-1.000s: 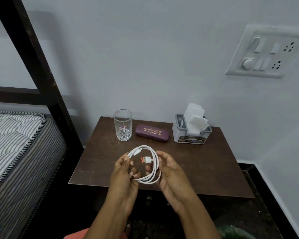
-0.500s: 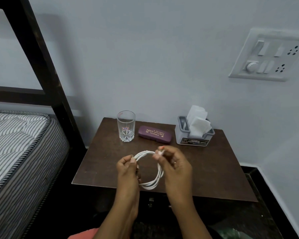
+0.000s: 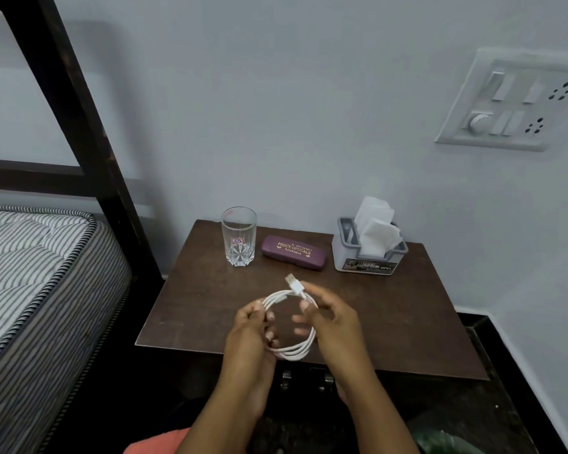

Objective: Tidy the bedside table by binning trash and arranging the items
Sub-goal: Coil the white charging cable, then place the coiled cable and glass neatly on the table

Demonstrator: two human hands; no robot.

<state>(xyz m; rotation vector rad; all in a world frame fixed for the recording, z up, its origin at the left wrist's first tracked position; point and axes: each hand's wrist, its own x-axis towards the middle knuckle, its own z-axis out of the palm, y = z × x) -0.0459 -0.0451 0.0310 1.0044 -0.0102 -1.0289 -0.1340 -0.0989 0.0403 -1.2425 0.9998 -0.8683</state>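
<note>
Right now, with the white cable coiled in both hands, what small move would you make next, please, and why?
Probably tuck the loose USB plug into the coil. The white cable already forms a loop held by the left hand and right hand, yet that plug sticks up free. Secured, the coil could then rest on the bedside table before the glass and spectacle case.

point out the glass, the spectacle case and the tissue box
glass (image 3: pixel 239 239), head view, on its clear side wall
spectacle case (image 3: pixel 294 252), head view, on the purple lid by the gold lettering
tissue box (image 3: pixel 366 264), head view, on its labelled front face
</note>
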